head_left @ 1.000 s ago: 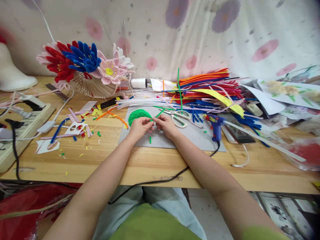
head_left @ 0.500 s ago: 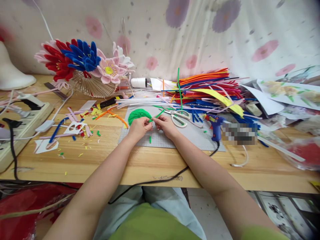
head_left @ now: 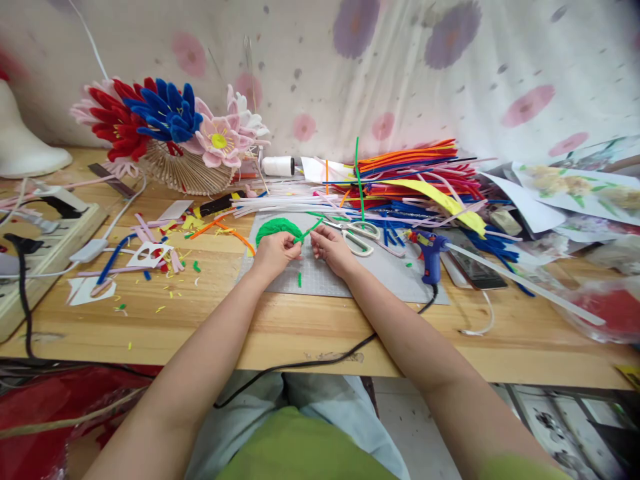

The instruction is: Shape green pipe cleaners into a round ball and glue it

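Observation:
My left hand (head_left: pixel 274 254) is closed around a flat green pipe-cleaner coil (head_left: pixel 273 228) that shows above my knuckles. My right hand (head_left: pixel 332 249) pinches the loose green pipe-cleaner end (head_left: pixel 311 231) that runs from the coil up to the right. Both hands rest over a grey cutting mat (head_left: pixel 385 273) on the wooden table (head_left: pixel 280 327). White-handled scissors (head_left: pixel 361 235) lie just right of my right hand. A blue glue gun (head_left: pixel 430 257) stands on the mat farther right.
A heap of coloured pipe cleaners (head_left: pixel 410 180) lies behind the mat. A basket of pipe-cleaner flowers (head_left: pixel 170 137) sits at back left, a white thread spool (head_left: pixel 278 166) beside it. A power strip (head_left: pixel 45 240) is at the left edge. Scraps (head_left: pixel 150 257) litter the left. A phone (head_left: pixel 475 270) lies right.
Both hands have shifted slightly up and away from me, still working the green pipe cleaner. The loose end now points a little more upward.

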A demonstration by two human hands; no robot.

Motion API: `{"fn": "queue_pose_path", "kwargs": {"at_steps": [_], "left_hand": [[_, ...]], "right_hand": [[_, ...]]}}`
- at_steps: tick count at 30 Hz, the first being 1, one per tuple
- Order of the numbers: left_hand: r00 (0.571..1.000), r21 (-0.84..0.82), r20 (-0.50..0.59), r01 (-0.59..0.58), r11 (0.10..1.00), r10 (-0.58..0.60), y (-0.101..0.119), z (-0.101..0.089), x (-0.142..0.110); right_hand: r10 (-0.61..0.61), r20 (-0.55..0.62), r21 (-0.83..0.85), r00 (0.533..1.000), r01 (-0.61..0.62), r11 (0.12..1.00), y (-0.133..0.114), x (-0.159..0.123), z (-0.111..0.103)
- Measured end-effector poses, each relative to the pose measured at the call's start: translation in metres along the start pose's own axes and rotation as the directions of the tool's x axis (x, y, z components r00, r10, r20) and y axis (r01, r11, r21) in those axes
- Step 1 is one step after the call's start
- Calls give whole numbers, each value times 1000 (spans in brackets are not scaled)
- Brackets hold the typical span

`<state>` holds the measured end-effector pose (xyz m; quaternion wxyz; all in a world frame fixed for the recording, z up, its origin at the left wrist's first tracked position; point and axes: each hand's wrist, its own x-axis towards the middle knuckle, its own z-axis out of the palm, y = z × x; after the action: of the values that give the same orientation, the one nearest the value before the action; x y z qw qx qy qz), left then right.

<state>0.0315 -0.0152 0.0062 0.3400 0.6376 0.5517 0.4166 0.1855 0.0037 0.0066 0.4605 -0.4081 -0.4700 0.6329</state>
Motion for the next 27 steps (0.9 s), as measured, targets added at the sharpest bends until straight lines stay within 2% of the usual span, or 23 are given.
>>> {"fn": "queue_pose_path", "kwargs": {"at_steps": [7, 9, 11, 13, 15, 18, 20, 23, 25, 27], "left_hand": [[996, -167, -72, 43, 985, -56, -6, -8, 5], [993, -227, -88, 63, 972, -85, -5, -11, 6], [988, -271, -112, 72, 960, -106, -5, -15, 8], [982, -289, -153, 66, 955, -114, -5, -19, 10], [971, -287, -213, 42, 957, -106, -4, -24, 11], [948, -276, -303, 9, 961, -96, -1, -31, 11], [936, -278, -337, 3, 961, -100, 3, -35, 10], [926, -292, -358, 13, 956, -122, 7, -37, 8], [921, -301, -362, 27, 953, -141, 7, -36, 7], [922, -319, -352, 42, 947, -159, 7, -35, 7]], "right_hand": [[-20, -1, -7, 1000, 20, 1000, 5, 3, -3], [-40, 19, -49, 999, 41, 998, 5, 2, -3], [-92, 70, -160, 993, 102, 982, 5, -1, -3], [-188, 115, -339, 975, 217, 915, 3, -5, -2], [-285, 140, -526, 948, 315, 790, 2, -9, -2], [-316, 193, -674, 929, 359, 646, -1, -13, -4], [-269, 260, -669, 927, 374, 642, -2, -13, -7], [-192, 378, -566, 905, 391, 726, -2, -11, -12], [-172, 476, -519, 862, 434, 736, -3, -10, -14], [-167, 578, -522, 798, 520, 676, -5, -11, -14]]}}
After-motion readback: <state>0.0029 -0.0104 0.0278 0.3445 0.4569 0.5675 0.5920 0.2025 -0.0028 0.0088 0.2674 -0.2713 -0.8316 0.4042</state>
